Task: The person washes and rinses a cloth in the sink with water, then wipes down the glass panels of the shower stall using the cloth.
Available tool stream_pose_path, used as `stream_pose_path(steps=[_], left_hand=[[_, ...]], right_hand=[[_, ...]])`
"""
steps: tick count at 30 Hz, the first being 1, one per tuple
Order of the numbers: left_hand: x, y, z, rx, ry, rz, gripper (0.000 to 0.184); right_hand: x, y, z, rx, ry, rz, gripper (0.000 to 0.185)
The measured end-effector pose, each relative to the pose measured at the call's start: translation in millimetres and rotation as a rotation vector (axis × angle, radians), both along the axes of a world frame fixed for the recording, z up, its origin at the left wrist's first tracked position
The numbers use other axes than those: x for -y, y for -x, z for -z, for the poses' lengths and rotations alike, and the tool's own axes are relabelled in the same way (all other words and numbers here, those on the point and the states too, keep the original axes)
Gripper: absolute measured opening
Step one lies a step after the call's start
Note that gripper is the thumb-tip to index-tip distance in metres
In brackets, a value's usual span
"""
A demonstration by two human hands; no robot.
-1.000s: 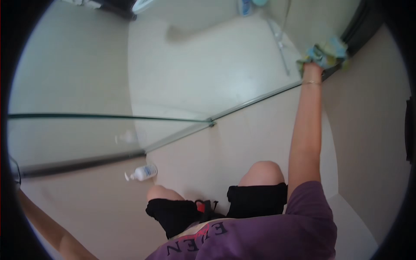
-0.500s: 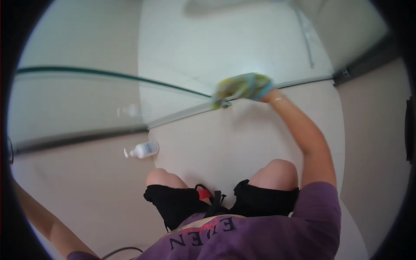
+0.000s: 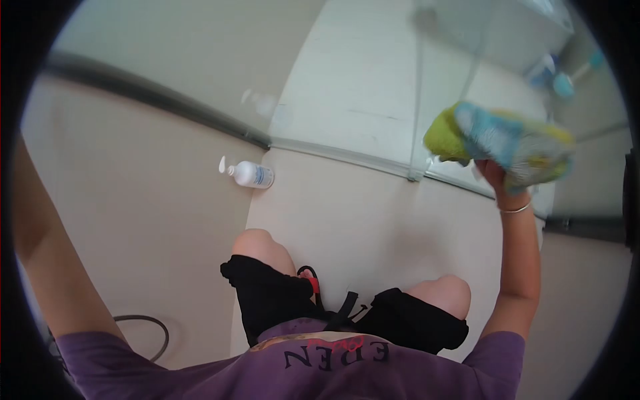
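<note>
A multicoloured cleaning cloth (image 3: 517, 140), yellow-green, blue and pale grey, is bunched in my right hand (image 3: 492, 175). Its folds cover most of my fingers, and motion blurs it slightly. It is at the upper right, in front of a glass panel (image 3: 443, 73); whether it touches the glass I cannot tell. My left arm reaches up along the left edge, with the hand outside the picture. A white pump bottle (image 3: 253, 175) stands in the corner left of centre, its reflection in the glass behind it.
A metal rail (image 3: 333, 155) runs along the base of the glass. Dark strips edge the left wall (image 3: 147, 173) and the right side. Blurred blue items (image 3: 560, 83) show behind the glass. A dark hose (image 3: 150, 319) curves beside my left arm. My knees are bent over the pale floor (image 3: 340, 220).
My right hand has carried the cloth right, away from the glass edge near the centre. The view has turned, so the bottle appears higher and further right.
</note>
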State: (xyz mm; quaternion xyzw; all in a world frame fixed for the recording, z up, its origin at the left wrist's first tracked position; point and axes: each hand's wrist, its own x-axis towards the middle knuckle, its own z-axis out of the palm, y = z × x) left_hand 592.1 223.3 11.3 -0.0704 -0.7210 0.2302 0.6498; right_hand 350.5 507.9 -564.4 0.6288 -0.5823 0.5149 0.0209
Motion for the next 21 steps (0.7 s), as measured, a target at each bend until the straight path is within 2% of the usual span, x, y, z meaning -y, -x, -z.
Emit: stream_pose_path(steps=[2,4,6,8,9,10,11,12,13,14,15,16,18,19,20,21], left_hand=[[4,-15,18,0.028,0.024,-0.014,0.038],[13,-24,39,0.064,0.043,-0.013,0.039],[24,-37,73,0.130,0.049,-0.009,0.040],[35,-52,115,0.211,0.045,0.010,0.042],[39,-61,138,0.256,0.042,0.025,0.043],[43,-70,166,0.315,0.027,0.030,0.044],[46,-83,194,0.365,0.003,0.049,0.046],[50,-93,226,0.425,-0.040,0.064,0.047],[51,-102,257,0.487,-0.100,0.083,0.049],[49,-108,286,0.551,-0.181,0.105,0.051],[51,-116,314,0.641,-0.298,0.123,0.060],[47,-131,345,0.648,-0.522,0.106,0.061],[30,-148,388,0.645,-0.833,0.145,0.051],[23,-154,412,0.621,-1.005,0.199,0.051],[18,-160,435,0.598,-1.174,0.255,0.050],[10,-163,452,0.604,-1.318,0.283,0.052]], right_hand=[[27,-16,-88,-0.026,-0.064,0.073,0.049],[56,-61,-183,-0.763,0.002,0.654,0.052],[83,-89,-180,-0.798,-0.017,0.555,0.048],[111,-102,-119,-0.668,-0.112,0.409,0.045],[114,-108,-98,-0.513,-0.253,0.243,0.040],[124,-119,-35,-0.625,-0.342,0.302,0.030],[137,-120,66,-0.499,-0.348,0.347,0.017],[126,-116,114,-0.261,-0.459,0.232,0.018],[117,-115,134,-0.018,-0.559,0.122,0.019],[117,-113,116,0.062,-0.591,0.059,0.020],[113,-117,68,0.140,-0.641,-0.013,0.022],[108,-122,26,0.236,-0.690,-0.087,0.024],[107,-118,-47,0.108,-0.676,-0.043,0.027],[103,-110,-56,-0.033,-0.513,-0.029,0.030],[106,-115,-89,-0.053,-0.555,0.006,0.031],[105,-118,-98,-0.125,-0.492,0.003,0.032]])
